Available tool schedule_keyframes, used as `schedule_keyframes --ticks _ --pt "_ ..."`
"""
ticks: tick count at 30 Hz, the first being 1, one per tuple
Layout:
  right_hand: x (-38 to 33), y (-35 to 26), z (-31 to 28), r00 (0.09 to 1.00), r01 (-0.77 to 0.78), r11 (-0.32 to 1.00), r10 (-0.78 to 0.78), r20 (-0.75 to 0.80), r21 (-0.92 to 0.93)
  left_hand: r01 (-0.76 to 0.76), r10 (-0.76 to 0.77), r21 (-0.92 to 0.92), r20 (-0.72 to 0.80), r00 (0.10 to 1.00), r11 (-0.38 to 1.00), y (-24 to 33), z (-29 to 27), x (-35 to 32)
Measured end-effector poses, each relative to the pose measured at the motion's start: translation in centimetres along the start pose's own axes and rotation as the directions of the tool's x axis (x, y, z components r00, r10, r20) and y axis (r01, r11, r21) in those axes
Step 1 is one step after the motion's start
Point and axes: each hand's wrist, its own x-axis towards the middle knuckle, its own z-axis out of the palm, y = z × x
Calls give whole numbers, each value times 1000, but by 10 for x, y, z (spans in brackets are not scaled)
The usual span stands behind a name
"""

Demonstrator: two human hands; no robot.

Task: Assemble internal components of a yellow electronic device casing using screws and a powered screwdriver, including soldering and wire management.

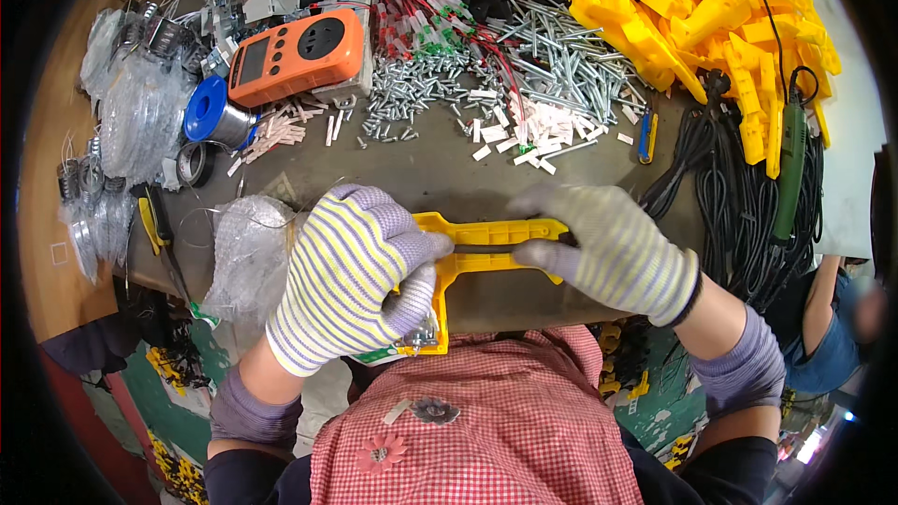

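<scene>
A yellow plastic handle-shaped casing (pixel 486 236) lies at the near edge of the workbench, its grip end pointing down toward me. My left hand (pixel 351 271), in a striped knit glove, grips the casing's left part and its lower grip end, where small metal parts show. My right hand (pixel 608 248), in the same kind of glove, pinches the casing's right end and presses a thin dark tool or wire along its top.
An orange meter (pixel 295 56) sits at the back left beside a blue solder spool (pixel 210 112). Piles of screws (pixel 421 84), red wires (pixel 412 0), yellow casings (pixel 692 9), black cables (pixel 730 187) and a green tool (pixel 790 168) crowd the bench. Plastic bags (pixel 243 252) lie left.
</scene>
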Motion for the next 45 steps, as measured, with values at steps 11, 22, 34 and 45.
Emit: schedule_keyframes --ticks 11,22,34,45 --pt "46 -25 -1 882 -345 939 326 341 -4 43 -55 -73 -177 983 996 1 -9 -4" --pt "89 -54 -1 690 -458 873 469 551 -171 152 -227 -238 -334 915 959 -1 -5 -15" --pt "22 -41 20 930 144 968 -203 -306 -206 145 -161 -71 -460 873 987 28 -4 -64" --pt "11 -49 65 959 13 981 42 -279 194 196 -159 71 -356 921 978 42 34 -67"
